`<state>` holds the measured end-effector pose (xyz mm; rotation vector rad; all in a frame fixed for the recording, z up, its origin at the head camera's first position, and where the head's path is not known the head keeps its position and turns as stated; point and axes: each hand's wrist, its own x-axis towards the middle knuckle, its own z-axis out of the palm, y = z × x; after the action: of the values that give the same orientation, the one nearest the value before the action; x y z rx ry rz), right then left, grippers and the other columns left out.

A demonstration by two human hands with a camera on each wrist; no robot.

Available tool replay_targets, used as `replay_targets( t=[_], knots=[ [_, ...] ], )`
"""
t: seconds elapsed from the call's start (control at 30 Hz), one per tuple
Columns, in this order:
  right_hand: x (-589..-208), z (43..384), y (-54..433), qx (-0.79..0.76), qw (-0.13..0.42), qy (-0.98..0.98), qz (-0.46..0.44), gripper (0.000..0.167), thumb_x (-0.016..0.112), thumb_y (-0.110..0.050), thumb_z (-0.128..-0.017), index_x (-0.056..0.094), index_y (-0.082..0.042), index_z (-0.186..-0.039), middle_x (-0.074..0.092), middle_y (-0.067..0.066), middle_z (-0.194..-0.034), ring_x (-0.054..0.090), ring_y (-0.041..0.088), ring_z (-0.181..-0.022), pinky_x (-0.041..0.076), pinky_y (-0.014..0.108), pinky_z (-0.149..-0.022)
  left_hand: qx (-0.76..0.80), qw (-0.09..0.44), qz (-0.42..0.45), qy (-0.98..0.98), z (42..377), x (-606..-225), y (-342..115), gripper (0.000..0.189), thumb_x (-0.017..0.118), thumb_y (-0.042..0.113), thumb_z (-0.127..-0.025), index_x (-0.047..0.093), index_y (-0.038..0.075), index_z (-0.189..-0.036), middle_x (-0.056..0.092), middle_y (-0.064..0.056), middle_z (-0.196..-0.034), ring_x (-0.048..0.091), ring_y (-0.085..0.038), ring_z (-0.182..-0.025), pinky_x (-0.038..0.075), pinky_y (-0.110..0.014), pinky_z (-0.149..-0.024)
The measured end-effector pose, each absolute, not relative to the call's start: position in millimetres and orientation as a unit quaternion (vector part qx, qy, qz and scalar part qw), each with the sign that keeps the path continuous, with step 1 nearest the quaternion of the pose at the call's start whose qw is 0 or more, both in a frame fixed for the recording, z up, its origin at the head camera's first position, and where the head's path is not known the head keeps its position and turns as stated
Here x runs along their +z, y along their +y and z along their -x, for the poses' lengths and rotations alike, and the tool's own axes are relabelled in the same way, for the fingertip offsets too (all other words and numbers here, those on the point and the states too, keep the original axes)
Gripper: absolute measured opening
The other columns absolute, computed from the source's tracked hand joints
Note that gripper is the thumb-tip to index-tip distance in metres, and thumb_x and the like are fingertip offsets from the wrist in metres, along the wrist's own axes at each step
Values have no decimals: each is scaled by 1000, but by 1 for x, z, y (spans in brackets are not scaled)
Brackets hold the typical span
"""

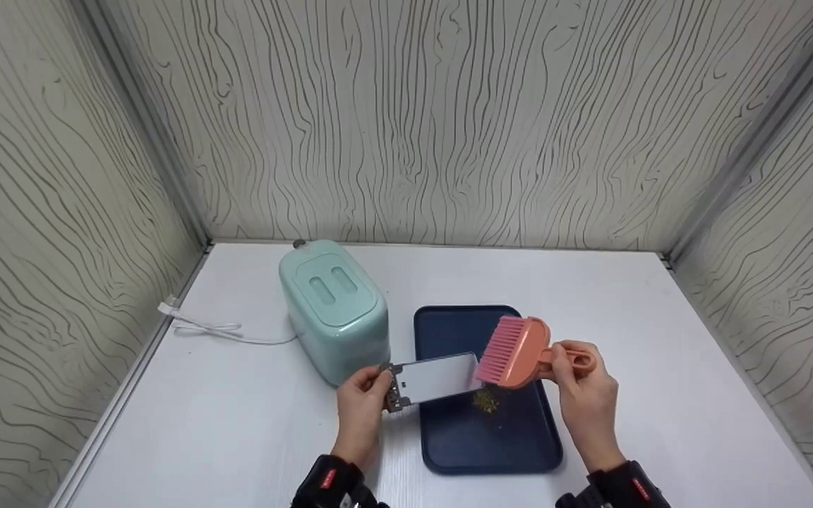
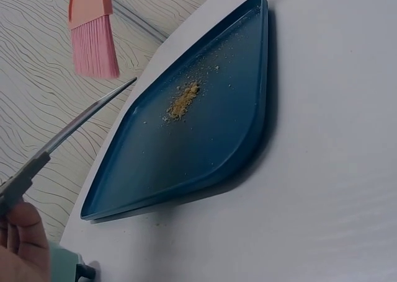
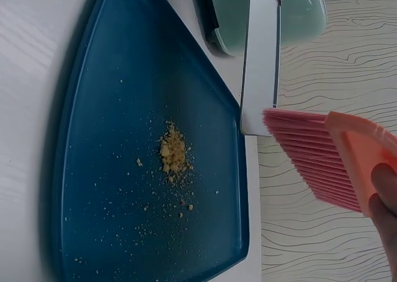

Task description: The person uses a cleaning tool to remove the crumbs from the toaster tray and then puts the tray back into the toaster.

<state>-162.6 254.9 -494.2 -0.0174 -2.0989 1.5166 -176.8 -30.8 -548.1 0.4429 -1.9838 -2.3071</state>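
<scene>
My left hand (image 1: pixel 360 415) pinches the grey end of a flat metal crumb tray (image 1: pixel 438 378), which is held tilted above a dark blue tray (image 1: pixel 491 448). In my right hand (image 1: pixel 590 402) is the handle of an orange brush (image 1: pixel 530 353) with pink bristles. The bristle tips are at the crumb tray's free end; in the right wrist view they seem to meet its edge. A small pile of yellowish crumbs (image 3: pixel 173 150) lies on the blue tray, with finer bits scattered around it.
A mint green toaster (image 1: pixel 336 310) stands left of the blue tray, close behind my left hand. Its white cord (image 1: pixel 237 336) runs left to a plug near the table's edge. Patterned panels (image 1: pixel 406 127) enclose the white table (image 1: pixel 646 317) at the back and sides.
</scene>
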Motion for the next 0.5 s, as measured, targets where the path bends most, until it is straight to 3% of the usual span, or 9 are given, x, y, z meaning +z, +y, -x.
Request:
replay_targets(
  t=[0.3,0.5],
  knots=[
    [-497,164,246,544,265,-795,35,20,67,-14,-100,62,2,-110,75,15,-89,71,2,-73,56,16,-65,-753,39,-136,-642,174,-549,-30,22,68,8,-94,68,-9,-108,67,-6,-87,59,-13,-74,50,-24,-62],
    [-500,165,241,563,256,-786,20,20,68,-9,-98,60,5,-110,75,19,-91,72,2,-73,56,17,-63,-761,39,-135,-633,173,-549,-29,19,68,7,-94,69,-8,-106,66,-5,-84,58,-12,-71,50,-22,-60]
  ],
)
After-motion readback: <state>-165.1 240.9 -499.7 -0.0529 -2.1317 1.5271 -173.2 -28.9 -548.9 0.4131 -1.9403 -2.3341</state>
